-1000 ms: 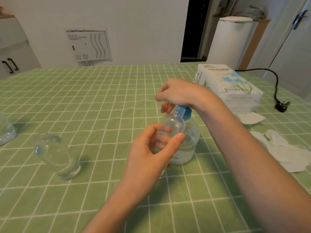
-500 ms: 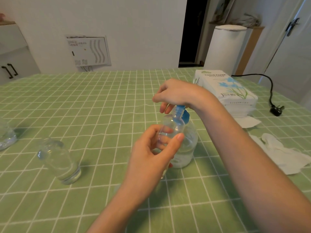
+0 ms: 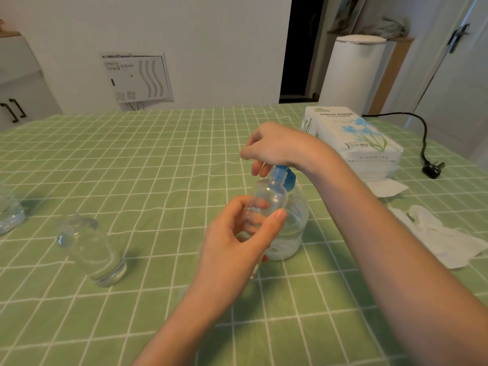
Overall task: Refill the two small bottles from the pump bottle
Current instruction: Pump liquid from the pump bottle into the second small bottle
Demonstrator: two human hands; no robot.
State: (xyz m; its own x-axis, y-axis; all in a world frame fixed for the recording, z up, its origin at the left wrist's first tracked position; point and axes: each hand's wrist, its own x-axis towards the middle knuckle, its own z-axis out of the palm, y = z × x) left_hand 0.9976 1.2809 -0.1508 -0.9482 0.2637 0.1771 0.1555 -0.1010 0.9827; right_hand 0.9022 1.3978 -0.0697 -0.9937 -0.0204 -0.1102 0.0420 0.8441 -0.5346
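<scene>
My left hand (image 3: 235, 241) grips a small clear bottle (image 3: 269, 198) and holds it upright with its mouth under the blue pump nozzle. The pump bottle (image 3: 293, 228), clear with a blue head (image 3: 286, 177), stands on the green checked cloth just behind it. My right hand (image 3: 274, 146) rests on top of the pump head with its fingers curled down over it. A second small clear bottle (image 3: 91, 250) stands alone on the cloth at the left, apart from both hands.
A pack of tissue paper (image 3: 353, 138) lies at the back right, with crumpled white tissues (image 3: 443, 239) in front of it. A black plug and cable (image 3: 433, 169) lie at the far right. A clear container (image 3: 9, 215) shows partly at the left edge.
Both hands keep their places at the pump bottle and small bottle. The view has shifted slightly; nothing else has moved.
</scene>
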